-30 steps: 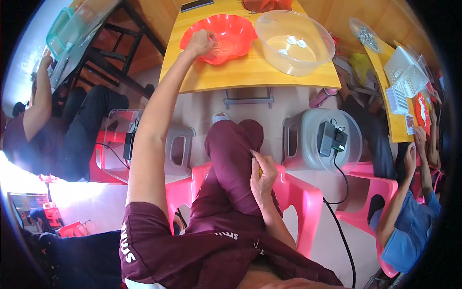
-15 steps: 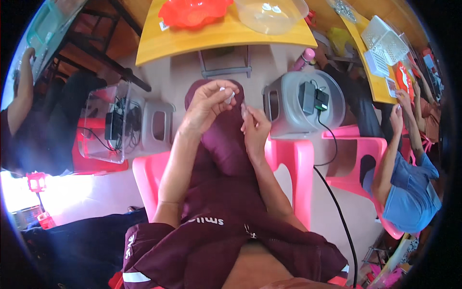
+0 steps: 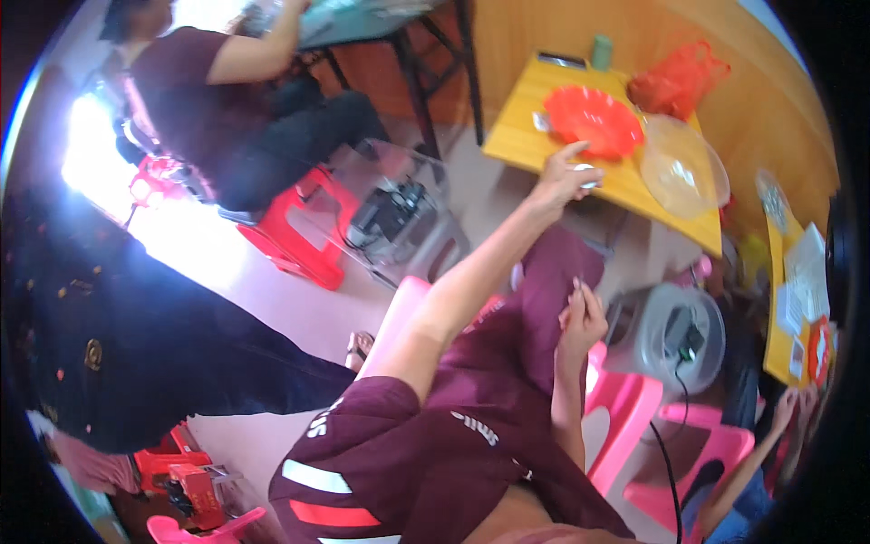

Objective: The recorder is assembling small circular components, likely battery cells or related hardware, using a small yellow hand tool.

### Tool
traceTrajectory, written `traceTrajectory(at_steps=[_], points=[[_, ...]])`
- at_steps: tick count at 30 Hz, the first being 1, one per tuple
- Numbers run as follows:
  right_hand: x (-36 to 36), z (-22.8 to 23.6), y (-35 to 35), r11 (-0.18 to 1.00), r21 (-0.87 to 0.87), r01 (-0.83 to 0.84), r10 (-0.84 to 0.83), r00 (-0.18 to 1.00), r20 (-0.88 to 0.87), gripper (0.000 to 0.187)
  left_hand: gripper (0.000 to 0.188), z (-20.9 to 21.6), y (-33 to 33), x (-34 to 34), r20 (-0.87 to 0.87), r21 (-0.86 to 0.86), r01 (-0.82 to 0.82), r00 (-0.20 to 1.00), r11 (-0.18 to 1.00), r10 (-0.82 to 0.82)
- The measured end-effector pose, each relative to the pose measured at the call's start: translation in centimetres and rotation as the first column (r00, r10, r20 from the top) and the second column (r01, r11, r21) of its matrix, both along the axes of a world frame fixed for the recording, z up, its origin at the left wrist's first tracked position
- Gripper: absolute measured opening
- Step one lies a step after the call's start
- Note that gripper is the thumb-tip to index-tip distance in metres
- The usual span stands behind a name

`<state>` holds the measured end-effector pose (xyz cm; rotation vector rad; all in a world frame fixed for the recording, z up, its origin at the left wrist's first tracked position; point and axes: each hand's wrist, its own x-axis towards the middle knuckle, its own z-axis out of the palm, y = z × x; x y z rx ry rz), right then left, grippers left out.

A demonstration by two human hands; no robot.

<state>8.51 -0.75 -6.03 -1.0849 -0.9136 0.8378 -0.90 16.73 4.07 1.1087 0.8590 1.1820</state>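
Observation:
My left hand point(image 3: 564, 179) is stretched out over the near edge of the yellow table. Its fingers close on a small white piece point(image 3: 589, 176), the index finger pointing past it. Just beyond lies a red bowl point(image 3: 594, 122) with a wavy rim. To the right of that stands a clear plastic basin point(image 3: 680, 168). My right hand point(image 3: 582, 322) stays low beside my knee, thumb and fingers pinched together. Something tiny may show at its fingertips, too small to name.
A red plastic bag point(image 3: 680, 80) and a green cup point(image 3: 601, 53) stand at the table's back. Stools with clear bins point(image 3: 412, 204) of cables flank me. A seated person point(image 3: 213, 100) works at far left; a dark-clothed figure point(image 3: 154, 326) stands near. More hands work at right.
The view has swung left. My left arm has reached out from over my lap to the table by the red bowl, carrying the white piece; my right hand remains near my lap.

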Motion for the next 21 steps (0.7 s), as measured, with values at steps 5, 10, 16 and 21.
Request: traceTrajectory(at_steps=[5,10,16,21], points=[[0.1,-2.1,0.6,0.999,0.027,0.029,-0.031,0.994,0.105,0.017,0.078,-0.1,7.6,1.1,-0.338,0.221,-0.071,0.930,0.973,0.145],[0.3,-2.1,1.0,0.999,0.016,0.038,-0.039,0.994,0.105,0.017,0.064,-2.0,10.2,0.2,-0.748,-0.024,0.080,0.660,0.996,-0.072],[0.2,-1.3,1.4,0.999,0.033,0.041,-0.045,0.990,0.132,0.015,0.077,-4.6,15.0,-0.6,-0.638,0.616,-0.050,0.554,0.786,0.535],[-0.1,-2.1,1.7,0.988,0.135,0.070,-0.102,0.964,0.245,0.013,0.075,-3.6,14.2,-1.7,-0.753,0.260,0.029,0.632,0.965,0.184]])
